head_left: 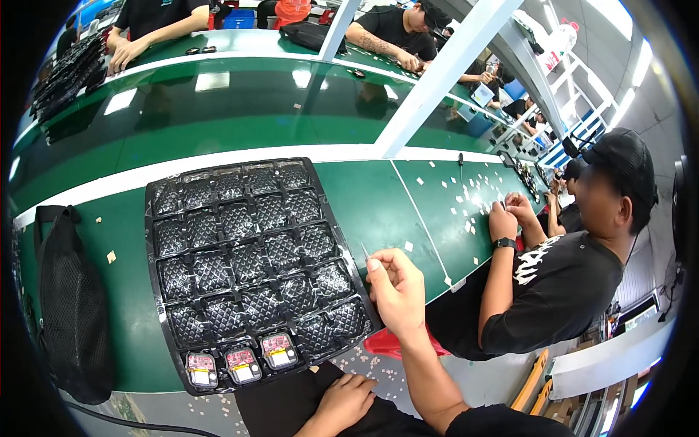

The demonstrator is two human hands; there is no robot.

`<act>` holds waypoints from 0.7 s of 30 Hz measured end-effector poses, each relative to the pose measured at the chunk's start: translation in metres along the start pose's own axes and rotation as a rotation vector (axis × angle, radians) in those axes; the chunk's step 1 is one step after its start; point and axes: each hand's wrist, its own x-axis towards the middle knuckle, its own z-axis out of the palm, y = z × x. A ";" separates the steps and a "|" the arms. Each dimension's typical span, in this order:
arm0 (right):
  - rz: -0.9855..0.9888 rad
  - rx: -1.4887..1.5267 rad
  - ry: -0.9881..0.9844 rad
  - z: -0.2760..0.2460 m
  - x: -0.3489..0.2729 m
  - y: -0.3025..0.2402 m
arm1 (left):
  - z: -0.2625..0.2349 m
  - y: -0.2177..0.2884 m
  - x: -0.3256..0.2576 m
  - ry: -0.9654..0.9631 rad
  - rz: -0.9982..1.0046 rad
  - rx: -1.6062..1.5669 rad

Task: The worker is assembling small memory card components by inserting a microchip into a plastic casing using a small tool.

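Note:
A black plastic tray [218,251] with diamond-textured pockets lies in front of me on the green bench. Three small open-backed devices sit along its near left edge: a left one [202,370], a middle one [242,365] and a right one [279,351]. Each shows a red circuit board, a yellow strip and a pale block. My right hand [398,295], closed beside the tray's right edge, pinches a thin pointed metal tool [365,252], mostly hidden by the fingers. My left hand [347,400] rests on my dark-clothed lap below the tray, fingers laid out, holding nothing visible.
A black mesh bag [71,306] lies left of the tray. Small pale scraps dot the bench [408,211] and floor. A co-worker [568,269] sits close on my right. A white post [444,76] rises beyond the tray, before a green conveyor [240,102].

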 end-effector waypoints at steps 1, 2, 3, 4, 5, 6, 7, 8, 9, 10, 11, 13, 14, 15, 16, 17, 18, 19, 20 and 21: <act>-0.004 0.001 -0.008 -0.002 0.001 0.000 | -0.002 0.000 0.001 -0.023 0.000 0.021; 0.022 0.024 -0.020 -0.004 0.002 -0.001 | -0.003 0.000 0.002 -0.047 -0.001 0.043; 0.053 0.048 -0.022 -0.005 0.000 -0.002 | -0.006 -0.002 -0.001 -0.050 -0.003 0.046; -0.035 0.011 -0.020 -0.007 0.002 0.001 | -0.008 -0.004 -0.002 -0.017 -0.008 -0.045; -0.032 0.014 -0.014 -0.008 0.003 0.000 | -0.010 -0.005 -0.003 0.014 -0.013 -0.135; -0.043 -0.004 -0.041 -0.008 0.004 -0.003 | -0.011 -0.004 -0.004 0.051 0.001 -0.159; -0.054 -0.023 -0.065 -0.008 0.003 -0.005 | -0.012 -0.004 -0.004 0.038 0.003 -0.157; 0.028 0.061 -0.114 -0.008 0.002 0.000 | -0.012 -0.003 -0.004 0.049 0.003 -0.155; 0.031 0.057 -0.113 -0.010 0.002 -0.002 | -0.009 0.000 -0.003 0.071 0.000 -0.160; 0.108 0.175 -0.113 -0.010 0.001 -0.006 | -0.006 0.001 -0.002 0.070 0.000 -0.165; 0.184 0.294 -0.113 -0.010 0.000 -0.009 | -0.004 0.001 -0.002 0.029 0.015 -0.037; 0.162 0.337 -0.107 -0.014 0.001 -0.002 | -0.001 0.000 0.003 0.002 0.031 0.094; 0.140 0.338 -0.096 -0.015 0.000 -0.002 | 0.000 -0.003 0.002 -0.013 0.032 0.087; 0.118 0.343 -0.078 -0.015 0.000 -0.001 | -0.003 -0.006 0.001 -0.036 0.035 0.084; 0.113 0.308 -0.095 -0.016 0.001 -0.001 | -0.004 -0.006 0.001 -0.036 0.034 0.091; 0.111 0.315 -0.093 -0.016 0.005 -0.002 | -0.005 -0.006 0.001 -0.011 0.021 -0.021; 0.130 0.300 -0.112 -0.017 0.004 -0.002 | -0.005 -0.006 -0.003 -0.002 0.008 -0.137; 0.149 0.284 -0.129 -0.017 0.003 -0.003 | -0.005 -0.007 -0.002 -0.022 0.008 -0.134; 0.151 0.289 -0.131 -0.015 0.005 -0.004 | -0.004 -0.010 0.002 -0.021 0.027 -0.058; 0.133 0.306 -0.137 -0.014 0.007 -0.008 | 0.000 -0.008 0.007 -0.006 0.045 0.014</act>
